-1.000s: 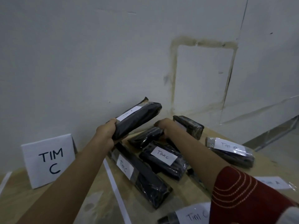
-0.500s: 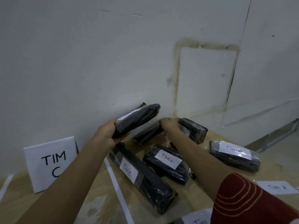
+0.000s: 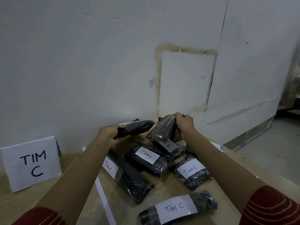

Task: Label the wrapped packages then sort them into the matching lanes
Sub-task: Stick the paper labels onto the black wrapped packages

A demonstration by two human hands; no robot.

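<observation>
A: Against a stained white wall, on a wooden table, which hand holds what?

B: The left hand clasps 1 black package; the right hand clamps another package, both lifted over the pile. Light, slick wrap probably; grip mid-body.

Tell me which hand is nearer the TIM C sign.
Left. The left hand holds a package just right of the TIM C sign. The right hand grips another package farther right, beyond the left hand.
</observation>
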